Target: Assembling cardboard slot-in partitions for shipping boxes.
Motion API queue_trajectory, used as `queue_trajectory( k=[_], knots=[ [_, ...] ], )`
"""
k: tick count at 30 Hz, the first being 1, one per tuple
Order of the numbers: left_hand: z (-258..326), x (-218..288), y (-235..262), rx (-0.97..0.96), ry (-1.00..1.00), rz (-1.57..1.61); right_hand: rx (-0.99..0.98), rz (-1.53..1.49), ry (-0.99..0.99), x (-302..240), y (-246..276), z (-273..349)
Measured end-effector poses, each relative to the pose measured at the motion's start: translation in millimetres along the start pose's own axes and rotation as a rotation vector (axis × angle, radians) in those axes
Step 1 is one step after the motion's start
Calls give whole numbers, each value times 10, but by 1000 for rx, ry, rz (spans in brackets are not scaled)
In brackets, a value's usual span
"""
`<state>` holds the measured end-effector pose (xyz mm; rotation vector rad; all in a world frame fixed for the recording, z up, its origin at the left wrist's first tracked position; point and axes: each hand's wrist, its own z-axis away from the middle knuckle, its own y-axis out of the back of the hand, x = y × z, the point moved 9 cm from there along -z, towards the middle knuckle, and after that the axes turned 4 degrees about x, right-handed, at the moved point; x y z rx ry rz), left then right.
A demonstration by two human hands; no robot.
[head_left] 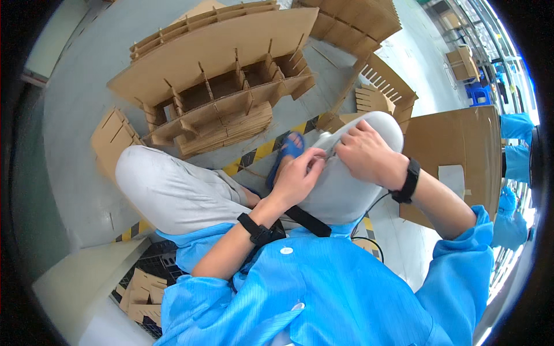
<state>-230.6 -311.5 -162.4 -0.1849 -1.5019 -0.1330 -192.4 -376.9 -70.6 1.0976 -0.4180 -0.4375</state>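
Over my raised right knee (378, 130), my two hands are close together. My left hand (299, 177) is closed, with thumb and fingers curled toward a small pale item (326, 138) that is blurred and mostly hidden. The fingers of my right hand (365, 151) are bent in a pinch beside it, and what they grip cannot be made out. Beyond my knees, a cardboard divider grid (210, 95) stands on the floor with a flat cardboard sheet (225, 49) tilted against it. A stack of cardboard strips (231, 131) lies under its near side.
More cardboard partitions (349, 26) stand at the far right, near slotted strips (389, 83). A large cardboard box (453, 144) is at my right. At lower left, a black crate (164, 256) holds cardboard pieces (144, 291). Yellow-black tape (259, 151) crosses the floor.
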Motion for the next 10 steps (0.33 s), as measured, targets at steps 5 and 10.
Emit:
queue_trajectory(
  k=[5, 10],
  knots=[
    [289, -530, 764, 395, 76, -38, -170, 210, 18, -320, 14, 195],
    [532, -985, 1257, 576, 156, -6, -372, 256, 44, -279, -276, 96]
  ],
)
